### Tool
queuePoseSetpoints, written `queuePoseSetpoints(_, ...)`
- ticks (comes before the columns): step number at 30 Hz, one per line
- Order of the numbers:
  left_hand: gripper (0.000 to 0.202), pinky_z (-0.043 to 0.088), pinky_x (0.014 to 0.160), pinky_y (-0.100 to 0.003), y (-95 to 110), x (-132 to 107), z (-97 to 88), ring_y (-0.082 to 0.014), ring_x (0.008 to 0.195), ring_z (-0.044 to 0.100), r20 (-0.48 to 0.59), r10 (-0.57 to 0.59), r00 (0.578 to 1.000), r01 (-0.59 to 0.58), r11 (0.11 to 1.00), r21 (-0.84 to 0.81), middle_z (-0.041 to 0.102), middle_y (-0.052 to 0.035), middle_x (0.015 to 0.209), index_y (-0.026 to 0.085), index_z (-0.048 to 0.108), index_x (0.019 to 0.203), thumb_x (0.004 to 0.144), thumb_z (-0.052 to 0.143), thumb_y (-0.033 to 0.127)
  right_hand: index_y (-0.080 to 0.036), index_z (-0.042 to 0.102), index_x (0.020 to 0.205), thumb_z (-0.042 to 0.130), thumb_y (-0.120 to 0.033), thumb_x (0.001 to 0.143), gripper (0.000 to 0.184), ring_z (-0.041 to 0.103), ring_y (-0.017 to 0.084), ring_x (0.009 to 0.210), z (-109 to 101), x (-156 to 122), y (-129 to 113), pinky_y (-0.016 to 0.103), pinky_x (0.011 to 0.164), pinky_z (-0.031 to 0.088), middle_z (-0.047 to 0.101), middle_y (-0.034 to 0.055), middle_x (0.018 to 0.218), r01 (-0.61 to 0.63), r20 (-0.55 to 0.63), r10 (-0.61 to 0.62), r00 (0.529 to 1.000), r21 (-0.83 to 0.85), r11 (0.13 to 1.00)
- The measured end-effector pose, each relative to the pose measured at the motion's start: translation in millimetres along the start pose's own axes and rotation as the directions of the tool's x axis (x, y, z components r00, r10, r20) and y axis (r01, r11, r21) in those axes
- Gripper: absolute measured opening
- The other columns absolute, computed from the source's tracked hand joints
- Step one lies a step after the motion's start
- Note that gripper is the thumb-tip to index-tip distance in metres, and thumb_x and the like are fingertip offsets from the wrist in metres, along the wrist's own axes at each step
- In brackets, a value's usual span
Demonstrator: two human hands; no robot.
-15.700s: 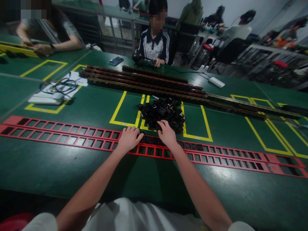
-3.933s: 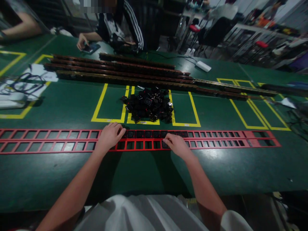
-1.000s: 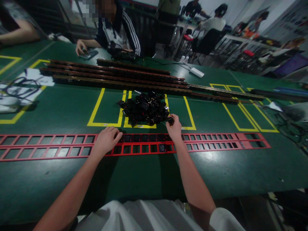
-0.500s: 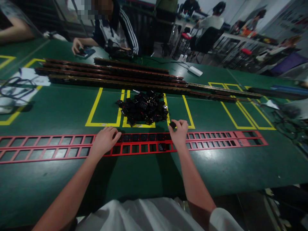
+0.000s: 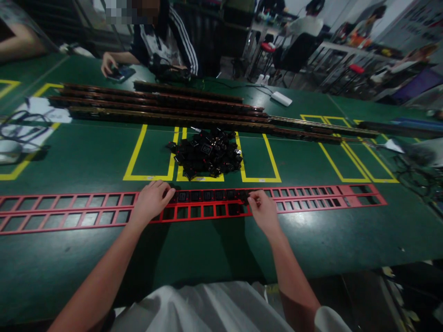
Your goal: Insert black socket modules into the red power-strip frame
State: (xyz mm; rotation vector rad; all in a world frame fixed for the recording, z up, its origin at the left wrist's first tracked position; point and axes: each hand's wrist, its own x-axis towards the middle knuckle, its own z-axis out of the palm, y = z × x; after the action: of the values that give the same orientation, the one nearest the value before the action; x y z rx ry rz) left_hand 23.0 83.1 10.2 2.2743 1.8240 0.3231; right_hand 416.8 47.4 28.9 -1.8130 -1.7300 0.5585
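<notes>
Two long red slotted strips (image 5: 304, 197) lie side by side across the green table, with small black sockets (image 5: 202, 195) seated in some middle slots. My left hand (image 5: 151, 201) rests palm down on the strips, fingers curled loosely, holding them flat. My right hand (image 5: 263, 211) is over the near strip, fingertips pinched on a small black socket at a slot. A heap of loose black sockets (image 5: 206, 154) lies just beyond the strips, on the yellow floor-tape boxes.
Long dark finished strips (image 5: 162, 105) are stacked across the table behind the heap. A person in a striped top (image 5: 166, 41) sits opposite with a phone (image 5: 121, 73). A white adapter (image 5: 282, 98) and cables (image 5: 20, 133) lie on the table. More people work at far tables.
My right hand picked a socket from the heap's right edge, drew it back and lowered it onto the near red strip. My left hand has stayed in place.
</notes>
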Motion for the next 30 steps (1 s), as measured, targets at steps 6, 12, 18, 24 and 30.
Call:
queuePoseSetpoints(6,0.041,0.045,0.081,-0.04,-2,1,1.5,-0.0283,0.092,0.062,0.006,-0.008,1.0,0.008,1.0,-0.011,0.069,-0.0102,0.093,0.022,0.064,0.086,0.104,0.039,0.05,-0.026,0.06,0.094,0.052,-0.037,0.095,0.014,0.065,0.021,0.065,-5,-10,-10,0.028,0.06,0.038,0.069,-0.0001,0.072,-0.054,0.148,0.082,0.986,-0.182,0.982)
queuePoseSetpoints(12,0.042,0.045,0.083,-0.041,-3,0,2.0,-0.0283,0.093,0.062,0.015,0.003,1.0,-0.003,1.0,-0.002,0.069,-0.0102,0.095,0.022,0.063,0.087,0.105,0.037,0.05,-0.027,0.069,0.108,0.046,-0.028,0.1,0.024,0.067,0.021,0.069,-3,-8,-11,0.028,0.062,0.034,0.074,0.0017,0.078,0.009,0.253,0.093,0.963,-0.374,0.927)
queuePoseSetpoints(18,0.041,0.045,0.083,-0.041,-1,1,1.1,-0.0292,0.094,0.062,0.013,-0.003,1.0,0.003,1.0,0.005,0.07,-0.0108,0.094,0.022,0.062,0.086,0.105,0.038,0.049,-0.026,0.067,0.105,0.044,-0.026,0.1,0.024,0.067,0.021,0.069,-2,-5,-3,0.027,0.063,0.037,0.071,0.0009,0.076,-0.007,0.256,0.089,0.963,-0.304,0.953)
queuePoseSetpoints(24,0.041,0.046,0.083,-0.04,0,1,-0.1,-0.0284,0.096,0.063,0.014,-0.011,1.0,0.01,1.0,0.025,0.071,-0.0104,0.096,0.022,0.063,0.086,0.104,0.039,0.049,-0.026,0.067,0.1,0.044,-0.023,0.099,0.023,0.066,0.022,0.071,3,2,7,0.027,0.064,0.037,0.069,0.0007,0.076,-0.01,0.238,0.089,0.967,-0.314,0.949)
queuePoseSetpoints(30,0.041,0.046,0.082,-0.042,-1,0,0.2,-0.029,0.093,0.062,0.008,0.001,1.0,-0.001,1.0,0.006,0.07,-0.0106,0.094,0.022,0.063,0.085,0.104,0.038,0.049,-0.03,0.071,0.107,0.044,-0.027,0.102,0.028,0.066,0.021,0.072,-2,5,5,0.027,0.064,0.035,0.072,-0.0006,0.079,0.052,0.334,0.048,0.941,-0.286,0.957)
